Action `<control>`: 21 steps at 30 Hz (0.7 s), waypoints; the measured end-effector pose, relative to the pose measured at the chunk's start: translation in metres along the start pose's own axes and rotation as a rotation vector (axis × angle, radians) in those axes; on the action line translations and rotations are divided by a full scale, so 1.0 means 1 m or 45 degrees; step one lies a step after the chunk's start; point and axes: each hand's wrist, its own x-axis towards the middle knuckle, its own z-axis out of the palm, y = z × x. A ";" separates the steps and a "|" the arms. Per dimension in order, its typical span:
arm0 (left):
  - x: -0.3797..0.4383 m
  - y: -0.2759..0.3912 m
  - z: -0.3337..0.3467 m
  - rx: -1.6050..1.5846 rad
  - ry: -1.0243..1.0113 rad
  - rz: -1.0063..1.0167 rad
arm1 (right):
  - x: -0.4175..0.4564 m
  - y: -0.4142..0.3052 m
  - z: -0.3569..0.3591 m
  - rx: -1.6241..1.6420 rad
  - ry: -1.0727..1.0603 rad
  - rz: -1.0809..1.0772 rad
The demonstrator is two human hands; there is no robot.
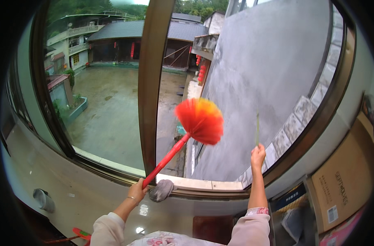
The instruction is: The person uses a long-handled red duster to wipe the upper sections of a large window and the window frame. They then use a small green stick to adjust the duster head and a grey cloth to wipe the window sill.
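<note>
My left hand grips the red handle of a round-headed cobweb duster. Its fan of red, orange and yellow bristles is tilted up to the right, in front of the window opening, and looks blurred. My right hand is raised near the right side of the window and pinches a thin green strip, which points upward; its material is unclear. A crumpled grey cloth lies on the window sill, just right of my left hand.
A brown window mullion stands behind the duster. Cardboard boxes crowd the right side beside the wall. On the tiled floor at left is a grey bucket. A wet courtyard lies outside, below, with a grey wall at right.
</note>
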 end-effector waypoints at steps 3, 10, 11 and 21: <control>0.006 0.012 0.006 -0.043 0.016 0.033 | -0.042 -0.090 0.018 0.242 0.054 -0.248; 0.013 0.028 0.014 -0.524 -0.179 0.182 | -0.039 0.001 0.058 0.007 -0.086 0.016; 0.012 0.031 0.009 -0.595 -0.244 0.170 | -0.031 0.014 0.051 0.304 -0.095 0.663; 0.026 0.045 -0.024 -0.875 -0.706 -0.179 | -0.041 -0.153 0.036 0.697 0.214 -0.261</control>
